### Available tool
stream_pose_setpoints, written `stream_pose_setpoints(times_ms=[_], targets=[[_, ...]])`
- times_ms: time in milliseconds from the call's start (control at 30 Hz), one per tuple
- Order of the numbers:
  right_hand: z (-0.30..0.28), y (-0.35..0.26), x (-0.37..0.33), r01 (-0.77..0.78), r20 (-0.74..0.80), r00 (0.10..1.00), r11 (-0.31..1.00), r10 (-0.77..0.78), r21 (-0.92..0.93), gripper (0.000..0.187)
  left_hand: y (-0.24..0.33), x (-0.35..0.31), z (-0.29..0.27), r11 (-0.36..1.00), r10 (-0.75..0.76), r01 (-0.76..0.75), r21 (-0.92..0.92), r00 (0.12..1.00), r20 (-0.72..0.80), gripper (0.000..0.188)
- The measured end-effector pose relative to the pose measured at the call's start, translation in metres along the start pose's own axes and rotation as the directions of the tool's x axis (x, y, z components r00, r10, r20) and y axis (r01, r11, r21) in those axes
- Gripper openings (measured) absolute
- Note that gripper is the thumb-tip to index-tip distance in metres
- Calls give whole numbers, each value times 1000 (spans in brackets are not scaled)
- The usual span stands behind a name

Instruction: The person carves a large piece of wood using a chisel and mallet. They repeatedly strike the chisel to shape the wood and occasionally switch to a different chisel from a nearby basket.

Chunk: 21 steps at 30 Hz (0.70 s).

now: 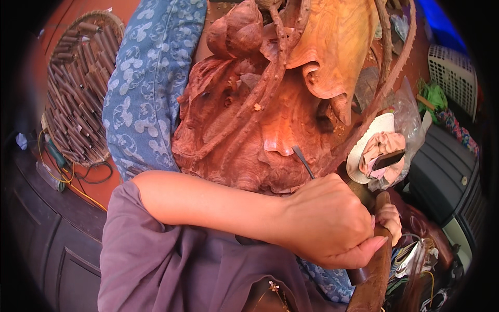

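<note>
My left forearm crosses the view from the left, and my left hand (330, 221) is closed in a fist around a carving chisel (303, 162). The thin metal blade points up and left, its tip at the carved wood; the dark handle end shows below the fist. Just to the right, the fingers of my right hand (390, 221) wrap around a long brown wooden club (370, 278). That hand's palm and forearm are hidden. Ahead lies a large reddish-brown wood carving (228, 161) with a bud shape, curling leaves and thorny stems, one leaf paler orange.
On the left, a round basket (46, 117) holds many wood-handled tools beside a blue patterned cushion (150, 67). To the right are a white hat (358, 156) with a pink scrunchie and dark phone-like object, a dark case (442, 166), a white crate (452, 73) and tangled cables (410, 260).
</note>
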State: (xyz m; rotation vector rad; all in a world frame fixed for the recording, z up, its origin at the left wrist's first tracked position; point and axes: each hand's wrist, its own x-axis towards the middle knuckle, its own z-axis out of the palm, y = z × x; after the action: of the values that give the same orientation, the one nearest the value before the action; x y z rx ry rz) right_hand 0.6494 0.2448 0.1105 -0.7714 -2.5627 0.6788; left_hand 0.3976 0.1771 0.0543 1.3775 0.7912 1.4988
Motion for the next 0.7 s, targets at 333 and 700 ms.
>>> stream_pose_setpoints(times_ms=[333,700], targets=[[6,11,-21,-56,-69,996,993,49,-108,25,-4,-5,6,994,21,-24,103,999,26,31],[12,24,-35,56,-133,989,998,-58,-22,27,-11,-7,7,989,63,-74,124,994,90,26]])
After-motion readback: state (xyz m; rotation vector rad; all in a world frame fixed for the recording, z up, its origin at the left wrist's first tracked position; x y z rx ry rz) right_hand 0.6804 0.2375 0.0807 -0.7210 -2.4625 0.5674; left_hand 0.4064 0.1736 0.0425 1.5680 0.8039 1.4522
